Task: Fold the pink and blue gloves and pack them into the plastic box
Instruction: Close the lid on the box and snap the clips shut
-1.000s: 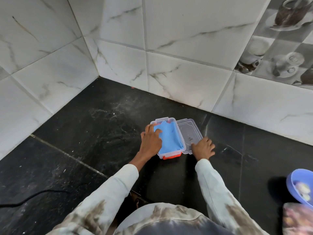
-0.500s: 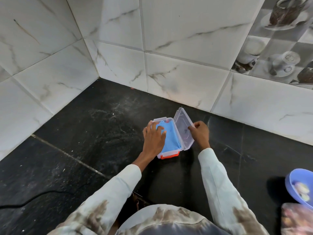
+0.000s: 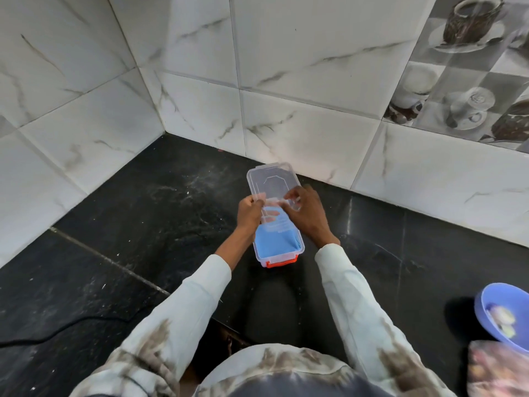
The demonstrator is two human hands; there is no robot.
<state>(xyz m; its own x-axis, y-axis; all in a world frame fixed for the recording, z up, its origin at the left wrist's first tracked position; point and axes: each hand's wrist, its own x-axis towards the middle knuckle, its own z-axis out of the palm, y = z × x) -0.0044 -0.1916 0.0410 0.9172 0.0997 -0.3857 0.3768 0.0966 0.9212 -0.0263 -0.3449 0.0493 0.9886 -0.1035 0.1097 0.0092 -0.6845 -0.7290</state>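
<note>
A clear plastic box point(image 3: 300, 249) with an orange front clasp point(image 3: 282, 262) sits on the black stone counter. A folded blue glove point(image 3: 276, 243) fills it; no pink glove shows. The clear lid point(image 3: 272, 183) is held tilted above the box's far half. My left hand point(image 3: 249, 212) grips the lid's left edge. My right hand point(image 3: 305, 214) grips its right edge, fingers curled over the near corner.
White marble-look tiled walls meet in a corner behind the box. A blue bowl point(image 3: 499, 316) with small pieces inside stands at the right edge, above a patterned cloth point(image 3: 498, 371). A black cable point(image 3: 57, 332) runs across the counter's left front.
My right hand lifted the lid from the counter beside the box and swung it over the box. My left hand left the blue glove and took the lid's left edge.
</note>
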